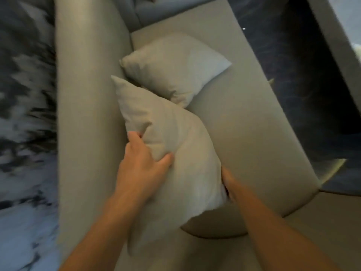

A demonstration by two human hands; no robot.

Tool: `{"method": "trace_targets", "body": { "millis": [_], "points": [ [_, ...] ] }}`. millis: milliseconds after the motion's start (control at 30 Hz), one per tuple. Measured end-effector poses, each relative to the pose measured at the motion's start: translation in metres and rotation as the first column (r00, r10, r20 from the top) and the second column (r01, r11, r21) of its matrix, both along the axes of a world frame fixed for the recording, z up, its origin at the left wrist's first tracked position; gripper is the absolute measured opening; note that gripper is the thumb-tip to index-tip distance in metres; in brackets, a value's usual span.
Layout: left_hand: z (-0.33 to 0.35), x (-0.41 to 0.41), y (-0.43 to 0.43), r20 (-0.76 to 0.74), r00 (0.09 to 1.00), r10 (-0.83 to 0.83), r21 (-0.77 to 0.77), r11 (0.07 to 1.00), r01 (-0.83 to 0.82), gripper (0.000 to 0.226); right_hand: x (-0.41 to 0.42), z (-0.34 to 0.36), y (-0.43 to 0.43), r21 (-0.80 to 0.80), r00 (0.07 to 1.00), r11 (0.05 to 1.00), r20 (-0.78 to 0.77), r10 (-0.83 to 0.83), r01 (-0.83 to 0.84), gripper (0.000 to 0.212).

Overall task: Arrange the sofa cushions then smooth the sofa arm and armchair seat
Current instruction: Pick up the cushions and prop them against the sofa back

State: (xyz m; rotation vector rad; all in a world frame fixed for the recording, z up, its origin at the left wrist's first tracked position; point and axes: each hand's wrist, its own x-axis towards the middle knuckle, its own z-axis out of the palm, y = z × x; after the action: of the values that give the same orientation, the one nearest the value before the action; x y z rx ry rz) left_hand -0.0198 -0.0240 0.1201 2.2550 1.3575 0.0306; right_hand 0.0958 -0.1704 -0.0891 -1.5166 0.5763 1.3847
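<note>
I look straight down on a beige sofa (244,122). Its long backrest (86,106) runs down the left side of the frame. A beige near cushion (175,145) stands on edge against the backrest. My left hand (142,163) pinches its left edge, thumb on the front face. My right hand (228,182) holds its right edge, with the fingers hidden behind the fabric. A second, paler far cushion (173,65) leans on the backrest just beyond, its lower corner overlapping the near cushion's top.
A blurred grey and white patterned surface (25,133) lies left of the backrest. A dark blue carpet (289,61) runs along the sofa's right side. Another grey upholstered piece (172,8) adjoins the sofa at the top.
</note>
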Motion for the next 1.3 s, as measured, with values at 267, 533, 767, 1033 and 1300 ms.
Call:
{"method": "trace_targets", "body": {
  "millis": [267, 533, 767, 1033, 1300],
  "points": [
    [-0.045, -0.059, 0.021, -0.042, 0.993, 0.109, -0.111, 0.987, -0.113, 0.066, -0.058, -0.019, 0.075, 0.022, 0.974, 0.978, 0.092, 0.205, -0.208, 0.063],
    [0.007, -0.009, 0.135, -0.42, 0.761, -0.495, -0.413, 0.851, 0.325, 0.049, -0.033, 0.024, 0.093, -0.09, 0.813, 0.815, -0.193, 0.55, -0.572, 0.071],
    [-0.019, 0.178, 0.208, 0.151, 0.984, -0.099, -0.296, 0.945, 0.14, 0.032, 0.155, 0.05, 0.208, -0.274, 0.766, 0.947, 0.568, 0.301, -0.169, 0.015],
    [-0.163, 0.228, 0.256, -0.149, 0.885, 0.441, -0.475, 0.753, -0.455, 0.134, 0.245, 0.009, 0.317, -0.503, 0.35, 0.761, 0.683, 0.641, -0.41, 0.07],
    [-0.237, 0.217, 0.239, 0.116, 0.874, 0.472, -0.485, 0.795, -0.365, 0.119, 0.205, -0.074, 0.311, -0.338, 0.426, 0.936, 0.835, 0.347, -0.1, 0.058]
  ]
}}
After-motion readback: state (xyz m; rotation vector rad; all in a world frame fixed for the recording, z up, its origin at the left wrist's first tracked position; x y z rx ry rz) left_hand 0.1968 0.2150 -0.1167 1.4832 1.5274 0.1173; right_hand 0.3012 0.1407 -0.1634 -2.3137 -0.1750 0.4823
